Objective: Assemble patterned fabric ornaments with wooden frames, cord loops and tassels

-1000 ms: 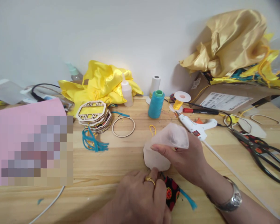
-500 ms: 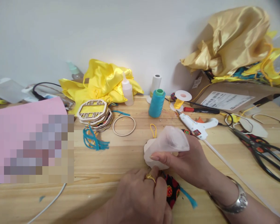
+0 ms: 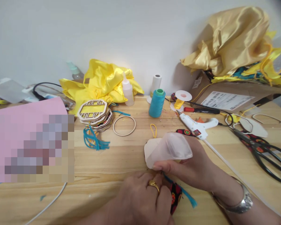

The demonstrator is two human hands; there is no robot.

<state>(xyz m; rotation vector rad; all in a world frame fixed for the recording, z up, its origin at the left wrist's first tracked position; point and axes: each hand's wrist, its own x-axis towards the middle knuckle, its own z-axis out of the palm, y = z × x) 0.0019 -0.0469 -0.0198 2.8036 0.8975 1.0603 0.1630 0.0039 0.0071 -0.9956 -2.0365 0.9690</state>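
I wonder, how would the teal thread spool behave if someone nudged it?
The thread spool stands upright, tall on a narrow base, so a nudge near its top would likely tip it. Once on its side, its round body would probably roll across the wooden table.

left hand [image 3: 142, 200]: gold ring [image 3: 154, 185] | right wrist: wide silver bangle [image 3: 240, 201] | forearms bare

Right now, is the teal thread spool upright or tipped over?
Upright: the teal thread spool stands on its base on the wooden table, green core end facing up.
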